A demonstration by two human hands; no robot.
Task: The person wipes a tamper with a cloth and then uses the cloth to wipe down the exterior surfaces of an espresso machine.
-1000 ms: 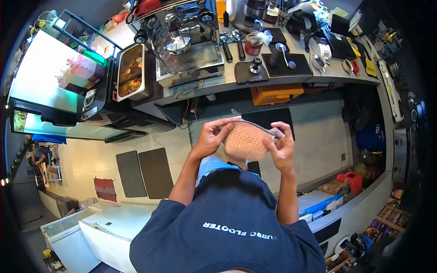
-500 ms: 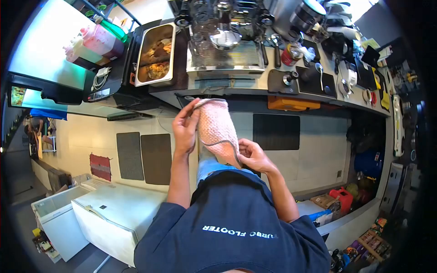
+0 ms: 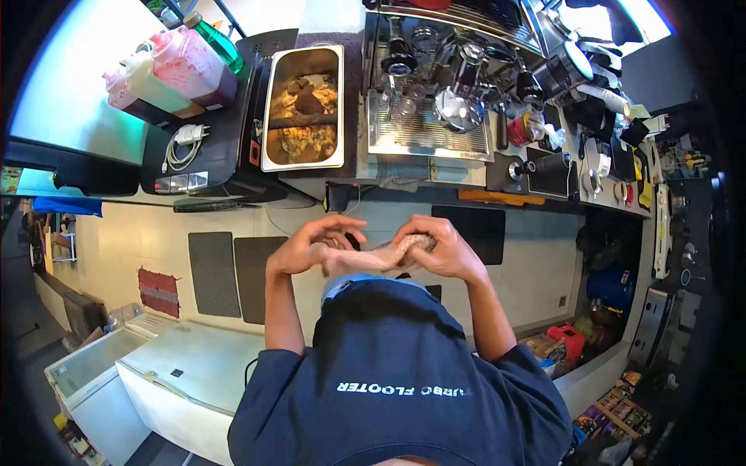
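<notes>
A pink textured cloth (image 3: 376, 260) is stretched between my two hands in front of my waist, bunched narrow and partly blurred. My right hand (image 3: 443, 250) is closed around its crumpled right end, with a fold showing between fingers and thumb. At the other end, my left hand (image 3: 307, 245) has its fingers curled loosely above the cloth, and its thumb side meets the blurred edge. The cloth's far left end is hidden.
Ahead is a counter with an espresso machine (image 3: 427, 140), a metal pan of used coffee grounds and scraps (image 3: 340, 159), and a tamper (image 3: 516, 168). Syrup jugs (image 3: 194, 66) stand at left. A white chest freezer (image 3: 183, 380) is behind on the left; mats (image 3: 214, 272) lie on the floor.
The cloth hung open and spread before; now it is gathered into a narrow bunch. My right hand moved up and my left hand down, to about level. The view shifted toward the counter.
</notes>
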